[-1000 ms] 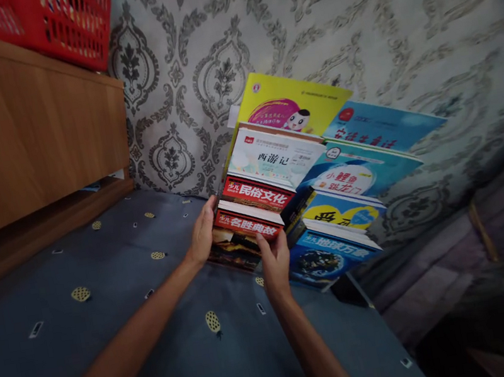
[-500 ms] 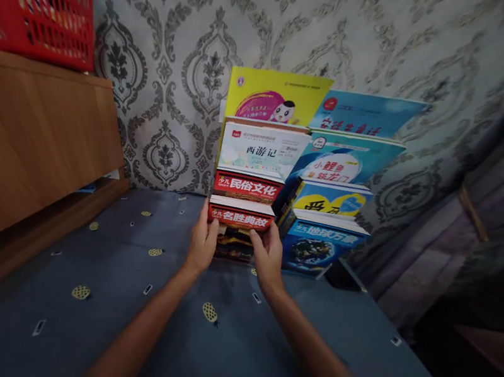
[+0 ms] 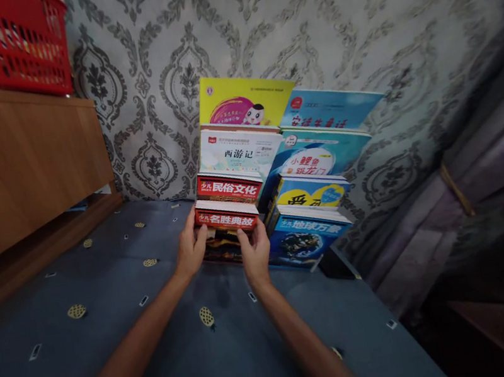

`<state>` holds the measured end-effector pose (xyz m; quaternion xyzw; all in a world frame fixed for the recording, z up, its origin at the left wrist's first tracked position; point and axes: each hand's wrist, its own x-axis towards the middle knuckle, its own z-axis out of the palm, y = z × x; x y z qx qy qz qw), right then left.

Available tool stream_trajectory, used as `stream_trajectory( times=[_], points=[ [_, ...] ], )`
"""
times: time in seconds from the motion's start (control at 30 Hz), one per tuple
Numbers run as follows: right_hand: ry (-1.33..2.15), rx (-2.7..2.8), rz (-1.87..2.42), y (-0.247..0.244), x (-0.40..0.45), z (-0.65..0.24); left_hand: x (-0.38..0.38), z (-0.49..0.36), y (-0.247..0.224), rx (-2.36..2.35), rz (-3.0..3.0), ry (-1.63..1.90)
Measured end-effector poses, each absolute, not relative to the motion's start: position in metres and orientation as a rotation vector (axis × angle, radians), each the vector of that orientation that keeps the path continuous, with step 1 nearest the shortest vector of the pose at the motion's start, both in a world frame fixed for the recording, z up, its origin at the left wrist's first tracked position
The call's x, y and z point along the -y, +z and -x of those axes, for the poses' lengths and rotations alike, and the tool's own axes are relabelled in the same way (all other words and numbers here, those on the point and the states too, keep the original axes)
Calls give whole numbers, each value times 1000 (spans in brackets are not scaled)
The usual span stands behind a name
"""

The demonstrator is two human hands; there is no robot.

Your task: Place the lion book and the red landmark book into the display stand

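Note:
My left hand (image 3: 191, 246) grips the left edge of the front red-titled book (image 3: 228, 219), and my right hand (image 3: 256, 253) grips its right edge, thumbs on the cover. Behind it, in a stepped row against the wall, stand another red-titled book (image 3: 230, 189), a white book (image 3: 240, 152) and a tall yellow book (image 3: 239, 104). A second row to the right has a blue book with a globe (image 3: 302, 241) in front, then a yellow-and-blue book (image 3: 313, 194), a teal book (image 3: 322, 150) and a light blue book (image 3: 335, 108).
Dark blue patterned cloth (image 3: 127, 336) covers the surface. A wooden cabinet (image 3: 21, 155) stands at the left with a red basket (image 3: 23, 46) on top. A dark flat object (image 3: 337, 264) lies right of the books. A tied curtain (image 3: 431, 230) hangs at the right.
The camera view has shifted, so books and hands appear further left. Both hands keep their hold on the front red-titled book, which stays at the front of its row.

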<state>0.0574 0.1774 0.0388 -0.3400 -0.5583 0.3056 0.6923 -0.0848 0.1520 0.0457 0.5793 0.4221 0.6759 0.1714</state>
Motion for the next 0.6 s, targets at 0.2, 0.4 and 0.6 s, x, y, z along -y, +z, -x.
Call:
stream_trajectory(
  times=[0.2,0.4,0.6],
  points=[
    [704,1287,750,35,-178,-60,-150,86,45,-1234,-1687,1882],
    [637,1416,853,18,-174,-70,-154,100,52,-1157,-1615,1908],
    [624,1514,958,-9,-162,-82,-160,111,60,-1285,-1508,1923]
  ],
)
